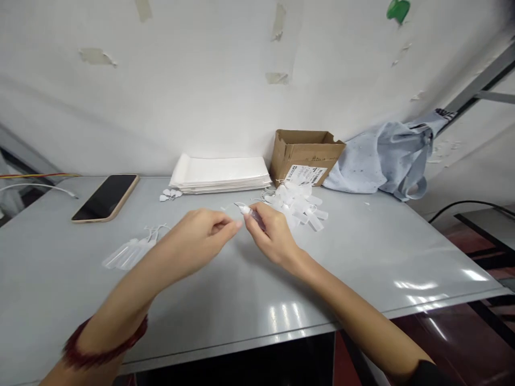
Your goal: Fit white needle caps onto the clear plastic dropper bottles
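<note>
Above the grey table (362, 252), we are gripping a small translucent piece (258, 217) with a white tip in our right hand (274, 233). Our left hand (201, 233) is hovering just beside that tip, fingers curled; we cannot tell whether they are pinching anything. Similar pieces are lying in a pile (300, 206) beyond the right hand.

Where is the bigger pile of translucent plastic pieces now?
In the head view, the bigger pile of translucent plastic pieces lies right of centre on the grey table, in front of the cardboard box and just beyond the right hand.
</note>
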The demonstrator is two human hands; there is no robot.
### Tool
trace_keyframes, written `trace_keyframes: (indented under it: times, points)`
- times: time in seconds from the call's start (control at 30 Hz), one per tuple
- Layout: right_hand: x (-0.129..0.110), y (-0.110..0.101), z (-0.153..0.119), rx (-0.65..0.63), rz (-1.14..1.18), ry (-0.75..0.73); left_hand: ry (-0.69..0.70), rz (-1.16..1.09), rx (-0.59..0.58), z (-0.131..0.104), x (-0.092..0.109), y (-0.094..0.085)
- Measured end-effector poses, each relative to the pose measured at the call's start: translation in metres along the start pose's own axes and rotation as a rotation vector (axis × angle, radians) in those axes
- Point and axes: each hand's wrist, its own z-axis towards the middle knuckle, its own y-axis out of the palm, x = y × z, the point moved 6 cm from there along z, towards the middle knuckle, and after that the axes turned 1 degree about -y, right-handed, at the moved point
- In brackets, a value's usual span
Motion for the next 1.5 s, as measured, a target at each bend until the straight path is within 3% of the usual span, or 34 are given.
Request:
trace_keyframes:
  times: [0.1,0.2,0.4,0.5,0.6,0.67,0.73,0.83,0.93,1.03,1.1,1.2,1.3,1.43,1.5]
  points:
    - [0.0,-0.001,-0.001,-0.001,-0.008,-0.001,-0.03,-0.02,0.03,0.09,0.074,0.001]
    - [0.001,0.0,-0.002,-0.014,-0.026,0.0,-0.07,-0.054,0.022,0.124,0.107,0.009]
    - [0.004,0.004,-0.003,-0.095,0.039,0.061,-0.102,-0.191,0.007,0.107,0.096,0.021]
    - [0.012,0.008,-0.003,-0.175,0.354,0.258,-0.055,-0.247,-0.043,0.105,0.095,0.024]
    - [0.015,0.019,-0.007,-0.35,0.703,0.491,0.036,-0.235,-0.109,0.104,0.101,0.024]
    - [0.014,0.024,-0.01,-0.449,0.823,0.593,0.085,-0.166,-0.124,0.103,0.105,0.02]
    - [0.013,0.026,-0.011,-0.46,0.857,0.636,0.104,-0.108,-0.124,0.103,0.106,0.016]
    - [0.014,0.02,-0.009,-0.312,0.716,0.544,0.076,-0.095,-0.102,0.106,0.102,0.013]
    - [0.009,0.007,-0.007,-0.113,0.356,0.269,0.013,-0.113,-0.112,0.108,0.097,0.017]
    - [0.0,0.004,-0.01,-0.054,0.093,0.012,0.003,-0.172,-0.168,0.107,0.098,0.026]
    - [0.0,0.006,-0.012,-0.064,0.042,-0.049,0.005,-0.188,-0.167,0.106,0.099,0.029]
    - [0.009,0.009,-0.01,-0.106,0.1,0.057,-0.004,-0.109,-0.154,0.103,0.099,0.029]
    - [0.018,0.014,-0.007,-0.173,0.345,0.25,0.064,0.033,-0.167,0.101,0.102,0.026]
    - [0.019,0.027,-0.008,-0.379,0.576,0.434,0.169,0.169,-0.183,0.101,0.105,0.025]
    - [0.018,0.03,-0.009,-0.413,0.592,0.452,0.166,0.16,-0.199,0.101,0.104,0.025]
